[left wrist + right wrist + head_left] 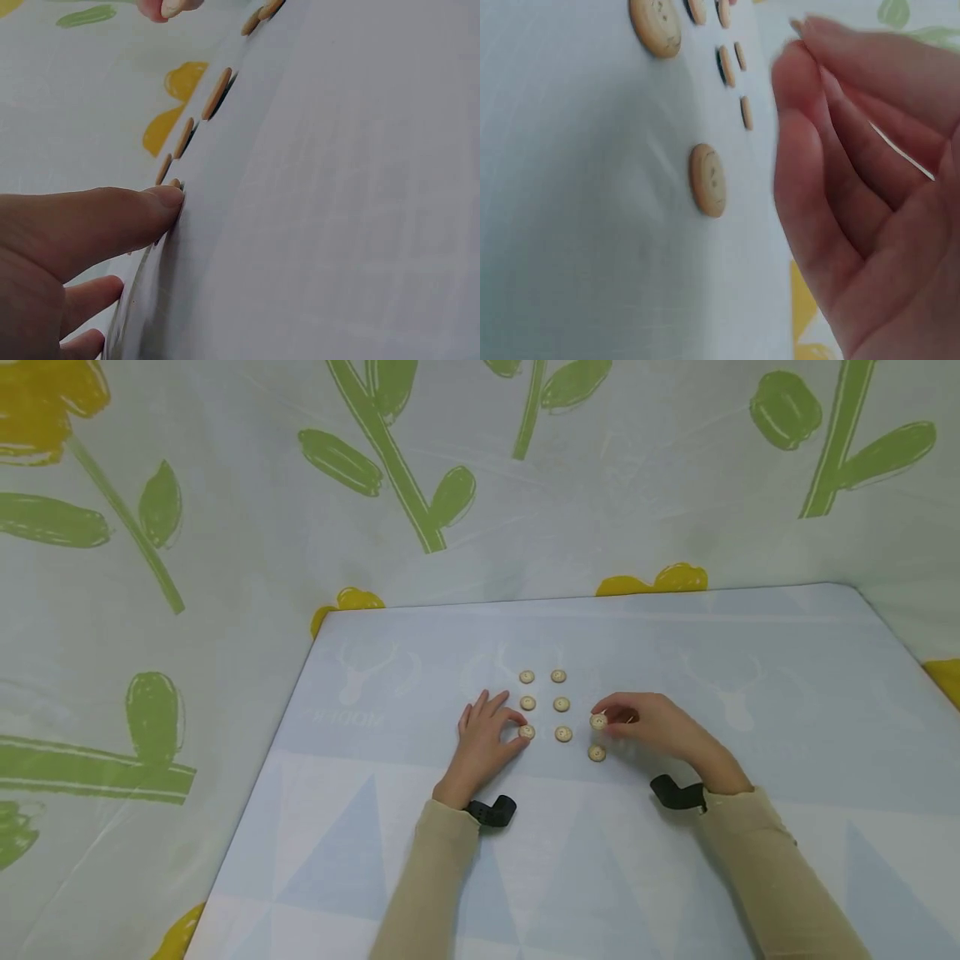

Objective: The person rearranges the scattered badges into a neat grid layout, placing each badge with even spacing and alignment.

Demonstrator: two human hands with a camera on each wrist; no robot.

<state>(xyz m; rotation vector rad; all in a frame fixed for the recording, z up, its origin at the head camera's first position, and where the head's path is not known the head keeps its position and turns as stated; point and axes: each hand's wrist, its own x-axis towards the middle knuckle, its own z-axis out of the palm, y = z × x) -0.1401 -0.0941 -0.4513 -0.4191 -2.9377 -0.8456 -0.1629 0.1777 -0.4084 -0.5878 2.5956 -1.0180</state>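
Note:
Round light-wood buttons with small holes lie flat on the table. In the head view, my left hand (483, 743) has its thumb and index finger on the edges of a button (527, 732) at the near end of the left column; its other fingers spread on the cloth. The left wrist view shows that thumb (161, 206) against a button's edge. My right hand (656, 722) pinches another button (598, 722) between thumb and fingers, apart from the table. In the right wrist view, only a sliver of this button shows at the fingertips. Just below it lies a loose button (597, 752).
Beside the left column stands a second column, with a near button (563, 734), a middle button (562, 703) and a far button (558, 676). A pale blue patterned cloth covers the table (360, 693). Behind hangs a curtain (525, 527) with green leaves. Each wrist wears a black band.

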